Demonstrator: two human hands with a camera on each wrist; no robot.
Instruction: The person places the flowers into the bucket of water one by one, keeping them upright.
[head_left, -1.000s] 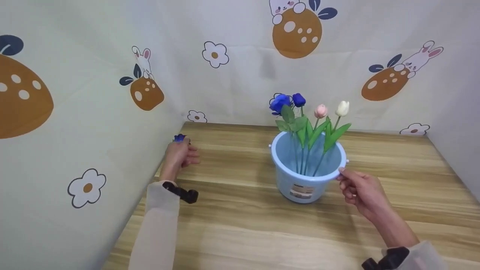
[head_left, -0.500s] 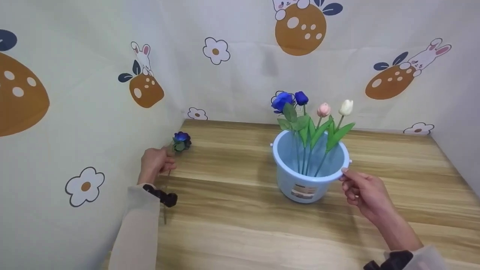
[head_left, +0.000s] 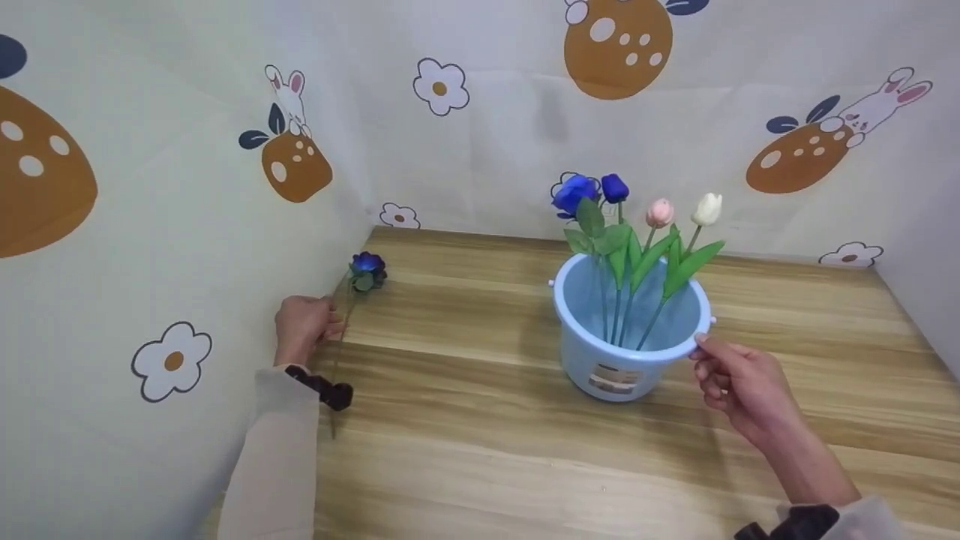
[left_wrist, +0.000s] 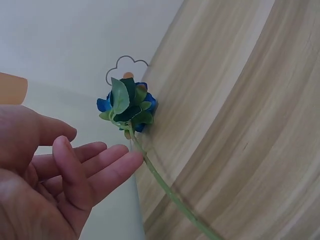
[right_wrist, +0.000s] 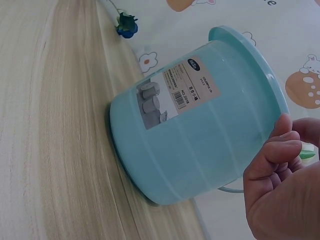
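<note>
A blue rose [head_left: 367, 271] with a long green stem lies on the table close to the left wall. My left hand [head_left: 304, 324] is beside its stem. In the left wrist view, the fingers [left_wrist: 117, 170] are loosely extended, and a fingertip meets or overlaps the stem [left_wrist: 172, 195] below the bloom; contact is hard to tell. My right hand [head_left: 750, 382] pinches the rim of a light blue bucket [head_left: 574, 360] between thumb and fingers. Standing in the bucket are another blue rose [head_left: 574, 196], a blue tulip [head_left: 615, 187], a pink tulip [head_left: 660, 213] and a white tulip [head_left: 707, 209].
The wood-grain table [head_left: 450, 420] is bounded by a printed cloth wall [head_left: 495, 150] at the back and another cloth wall [head_left: 202, 247] on the left. A label [right_wrist: 175, 92] is stuck on the bucket's side.
My left hand has drawn back leftward and toward me, uncovering the rose it mostly hid. My right hand stays at the bucket rim. The whole view has shifted slightly.
</note>
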